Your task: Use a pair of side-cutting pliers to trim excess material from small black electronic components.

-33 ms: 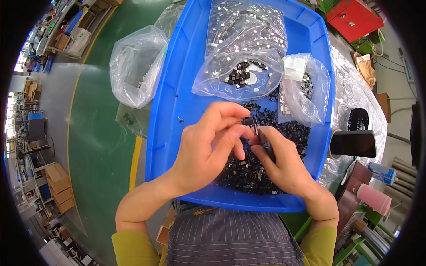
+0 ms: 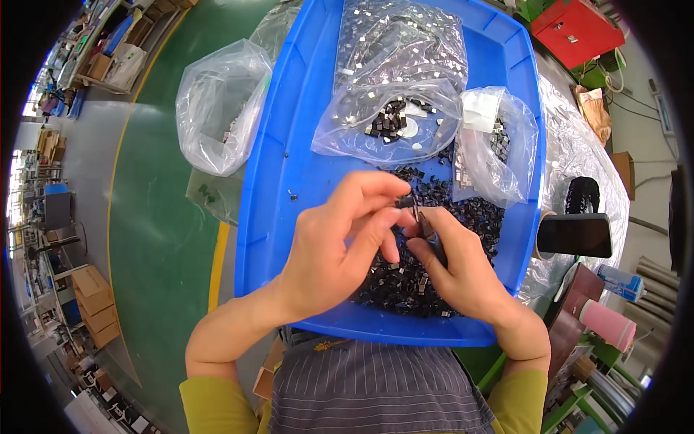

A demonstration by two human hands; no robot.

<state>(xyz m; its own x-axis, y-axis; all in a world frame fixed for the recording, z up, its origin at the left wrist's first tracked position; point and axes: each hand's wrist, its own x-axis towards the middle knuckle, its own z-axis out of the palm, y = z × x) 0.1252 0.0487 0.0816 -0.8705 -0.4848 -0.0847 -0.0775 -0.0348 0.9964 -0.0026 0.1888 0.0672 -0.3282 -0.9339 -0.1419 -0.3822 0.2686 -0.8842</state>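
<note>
My left hand (image 2: pixel 329 242) is above the blue tray (image 2: pixel 285 210), its fingertips pinching a small black part (image 2: pixel 406 202). Closed around a dark-handled hand tool (image 2: pixel 435 246) is my right hand (image 2: pixel 466 264). The tool's narrow tip meets the black part between my two hands; its exact kind is partly hidden by my fingers. Beneath them lies a heap of small black parts (image 2: pixel 405 289) in the tray.
Clear plastic bags (image 2: pixel 405 50) of dark and silvery pieces lie at the tray's far end, with another bag (image 2: pixel 499 155) on the right. An open bag (image 2: pixel 217 108) hangs outside the left rim. A phone (image 2: pixel 575 234) stands beside the right rim.
My left hand and the black part have dropped very slightly, and the tool's tip has shifted a little. The tray and bags look the same.
</note>
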